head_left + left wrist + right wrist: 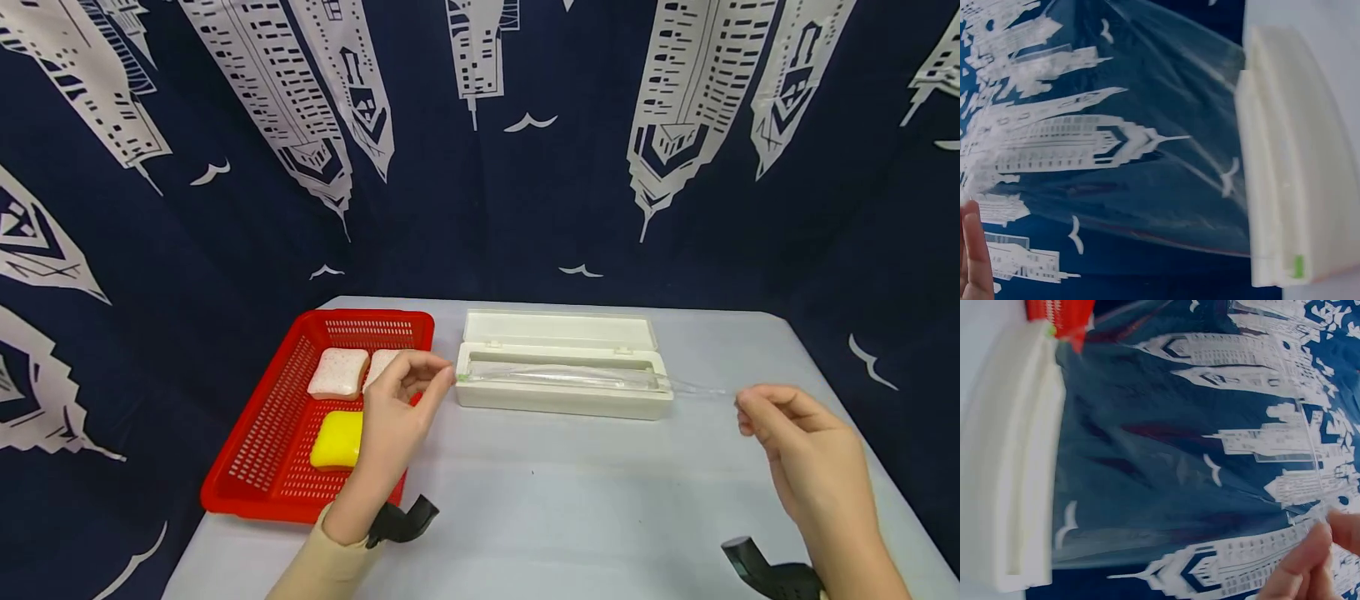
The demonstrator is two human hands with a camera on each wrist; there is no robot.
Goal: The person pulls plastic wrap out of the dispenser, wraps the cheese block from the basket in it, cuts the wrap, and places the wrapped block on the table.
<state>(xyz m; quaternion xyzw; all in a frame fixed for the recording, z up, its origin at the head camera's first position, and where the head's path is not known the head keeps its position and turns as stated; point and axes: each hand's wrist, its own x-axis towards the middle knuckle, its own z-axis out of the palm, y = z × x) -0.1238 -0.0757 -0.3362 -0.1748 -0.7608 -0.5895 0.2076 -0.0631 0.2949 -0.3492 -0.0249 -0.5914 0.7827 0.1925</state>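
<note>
the left hand [397, 417] is pinching one side of a wide, clear plastic film sheet [1166, 200]; the right hand [810, 454] is pinching the other. the sheet is stretching between both hands and is trailing from a long, white, rectangular plastic box [562, 400], whose lid is standing open. the box is resting on a pale table [555, 500]. to its left, a red, perforated plastic basket [255, 507] is holding two whitish, rounded-square slices [337, 373] and a yellow, rounded block [335, 439], partly hidden. in this inspector's judgement, film is being drawn out; the next move is calling for even tension and level corners, since slack is risking self-cling.
</note>
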